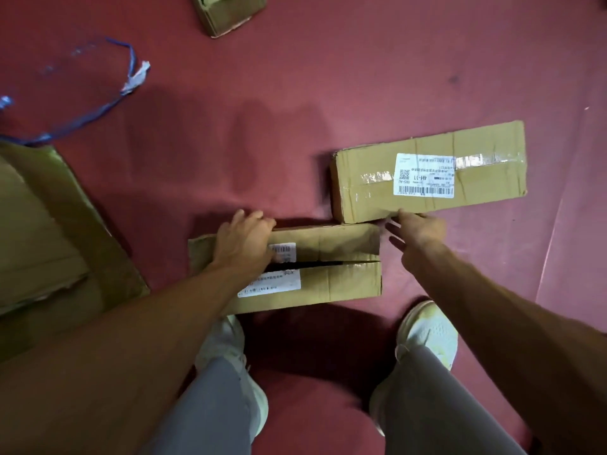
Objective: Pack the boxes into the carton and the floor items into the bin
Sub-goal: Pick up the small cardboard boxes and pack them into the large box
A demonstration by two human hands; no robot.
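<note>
**Both hands at the split-top box, carton waiting to its left**

Far left of the split-top box, the large carton lies on the red carpet with its brown flaps spread open, well apart from the box. Beyond the carton, up and to the left of the split-top box, a clear plastic bag edged in blue lies on the floor with a torn white scrap at its tip. Farther off, straight beyond the split-top box's left end, a small cardboard box is cut off by the top edge of the view.

The left hand lies on the left part of the split-top box's top. Its fingers are curled over the far edge, and its thumb lies beside a barcode sticker. The box lies flat on the carpet just ahead of the person's pale shoes. A dark slit runs between its two top flaps, and a white label crosses the nearer flap.

At the right end of the split-top box, the right hand hovers with its fingers straight and fanned apart, holding nothing. I cannot tell whether its fingertips touch cardboard.

Just beyond and to the right of the split-top box lies a sealed box. It is taped along its top and carries a white shipping label. Its near left corner meets the split-top box's far right corner.
</note>
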